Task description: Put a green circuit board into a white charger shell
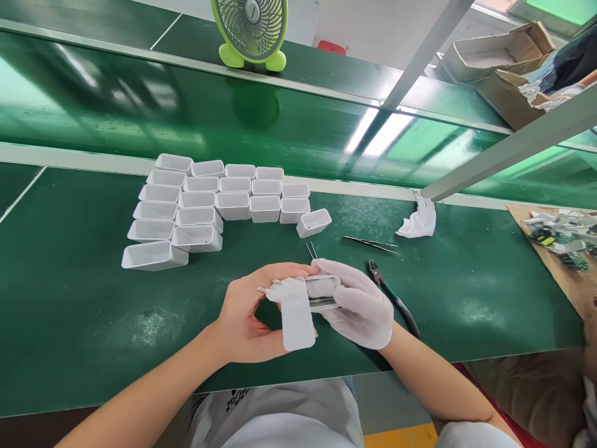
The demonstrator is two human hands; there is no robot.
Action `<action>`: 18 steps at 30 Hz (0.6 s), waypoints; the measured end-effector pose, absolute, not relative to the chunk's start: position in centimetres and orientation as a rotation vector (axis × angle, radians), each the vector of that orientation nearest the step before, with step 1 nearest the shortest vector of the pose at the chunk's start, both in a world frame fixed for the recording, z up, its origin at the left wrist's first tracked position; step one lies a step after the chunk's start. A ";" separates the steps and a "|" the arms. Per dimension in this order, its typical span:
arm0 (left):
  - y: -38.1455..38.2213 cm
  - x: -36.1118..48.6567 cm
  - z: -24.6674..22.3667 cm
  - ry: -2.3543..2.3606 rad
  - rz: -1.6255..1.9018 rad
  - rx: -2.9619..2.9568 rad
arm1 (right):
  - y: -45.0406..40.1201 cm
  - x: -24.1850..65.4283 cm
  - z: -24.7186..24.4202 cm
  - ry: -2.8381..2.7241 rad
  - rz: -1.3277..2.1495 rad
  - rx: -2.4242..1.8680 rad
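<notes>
My left hand [247,314], bare, is closed around a flat white plastic cover [298,320] with two small metal pins sticking out at its upper left. Beside it, my right hand [361,305], in a white glove, grips a small white plastic housing [323,286] whose open end faces me. The cover and housing are close together, and whether they are joined I cannot tell. Two thin metal prongs [311,251] poke out above the gloved fingers; their other end is hidden. Just past my hands, one white plastic case [314,222] stands slightly apart from the others.
Several open white cases [198,218] stand in rows at the back left. Tweezers [372,244] and dark-handled cutting pliers [394,295] lie right of my hands. Farther right are a crumpled white glove [418,218] and a board with electronic parts [566,249]. A green fan [252,31] stands on the shelf.
</notes>
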State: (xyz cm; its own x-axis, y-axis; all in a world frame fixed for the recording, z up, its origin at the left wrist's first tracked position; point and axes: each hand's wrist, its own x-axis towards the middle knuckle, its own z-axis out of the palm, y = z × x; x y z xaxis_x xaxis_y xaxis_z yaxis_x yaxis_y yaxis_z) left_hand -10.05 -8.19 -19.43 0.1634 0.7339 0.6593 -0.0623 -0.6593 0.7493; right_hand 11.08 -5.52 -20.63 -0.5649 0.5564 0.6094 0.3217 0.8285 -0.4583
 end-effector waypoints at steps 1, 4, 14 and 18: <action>-8.2 -10.0 -19.4 0.635 1.573 1.798 | -5.6 11.1 -20.7 -2.203 0.400 -0.642; -8.3 -10.0 -19.4 0.679 1.583 1.803 | -5.7 10.9 -20.7 -2.133 0.375 -0.627; -8.7 -10.4 -20.4 0.875 1.509 1.912 | -5.4 10.4 -20.8 -2.142 0.102 -0.724; -8.8 -10.4 -20.4 0.878 1.500 1.935 | -5.4 10.4 -20.6 -2.149 0.110 -0.736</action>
